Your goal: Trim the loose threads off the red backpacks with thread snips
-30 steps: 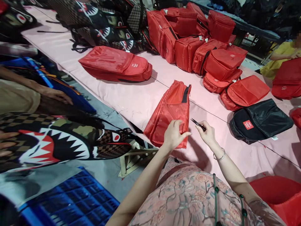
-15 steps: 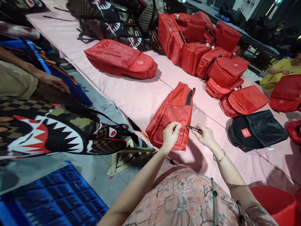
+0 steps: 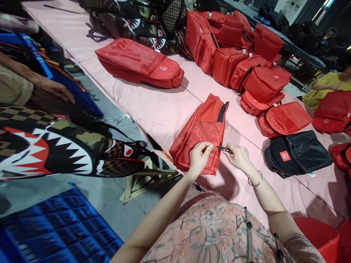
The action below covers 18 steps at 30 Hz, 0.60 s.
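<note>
In front of me a red bag (image 3: 205,131) lies on the pink table, its mesh-like panel facing up and a black zipper at its far corner. My left hand (image 3: 201,157) rests over the bag's near part, thumb and forefinger pinched together by the right-hand seam. Whatever is between those fingertips is too small to make out. My right hand (image 3: 238,157) is closed around small dark thread snips (image 3: 224,149). Their tip points left at the bag's edge, close to my left fingertips.
Stacked red bags (image 3: 263,80) fill the far right, with a black bag (image 3: 298,153) nearer. Another red bag (image 3: 139,65) lies farther left on the pink table (image 3: 153,109). A person's hand (image 3: 55,87) and a shark-print backpack (image 3: 68,149) are left, above a blue pallet (image 3: 63,226).
The snips have turned slightly and now lie more level, their tip still by the bag's edge. My left hand stays pinched almost in place. The view has shifted a little.
</note>
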### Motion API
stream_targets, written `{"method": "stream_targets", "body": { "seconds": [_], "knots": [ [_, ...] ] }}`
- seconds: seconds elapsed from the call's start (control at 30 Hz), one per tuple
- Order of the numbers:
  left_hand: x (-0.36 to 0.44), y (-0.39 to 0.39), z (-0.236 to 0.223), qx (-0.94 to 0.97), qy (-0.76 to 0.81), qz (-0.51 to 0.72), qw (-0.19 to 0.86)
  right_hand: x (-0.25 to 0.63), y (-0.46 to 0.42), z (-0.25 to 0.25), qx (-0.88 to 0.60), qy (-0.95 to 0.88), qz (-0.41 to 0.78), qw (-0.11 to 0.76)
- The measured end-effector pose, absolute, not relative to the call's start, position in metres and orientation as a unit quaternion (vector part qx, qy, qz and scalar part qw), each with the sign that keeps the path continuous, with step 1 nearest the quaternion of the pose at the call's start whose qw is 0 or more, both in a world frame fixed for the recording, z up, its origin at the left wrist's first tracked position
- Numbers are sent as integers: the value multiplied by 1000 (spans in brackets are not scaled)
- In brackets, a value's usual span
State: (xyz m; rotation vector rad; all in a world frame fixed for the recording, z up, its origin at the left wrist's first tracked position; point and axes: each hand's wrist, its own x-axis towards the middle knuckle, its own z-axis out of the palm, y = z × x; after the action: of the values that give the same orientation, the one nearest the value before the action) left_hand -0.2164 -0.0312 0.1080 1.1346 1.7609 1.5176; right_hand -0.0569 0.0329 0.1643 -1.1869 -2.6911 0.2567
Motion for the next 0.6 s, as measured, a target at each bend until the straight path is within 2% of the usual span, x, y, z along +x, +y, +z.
{"method": "stream_targets", "body": {
  "seconds": [0.3,0.6],
  "knots": [
    [-217,-30,107,417,653,580,251,-51,29,158,-418,-887,141,138],
    [-216,-28,100,390,635,609,273,-48,24,165,-405,-895,158,102]
  ]
}}
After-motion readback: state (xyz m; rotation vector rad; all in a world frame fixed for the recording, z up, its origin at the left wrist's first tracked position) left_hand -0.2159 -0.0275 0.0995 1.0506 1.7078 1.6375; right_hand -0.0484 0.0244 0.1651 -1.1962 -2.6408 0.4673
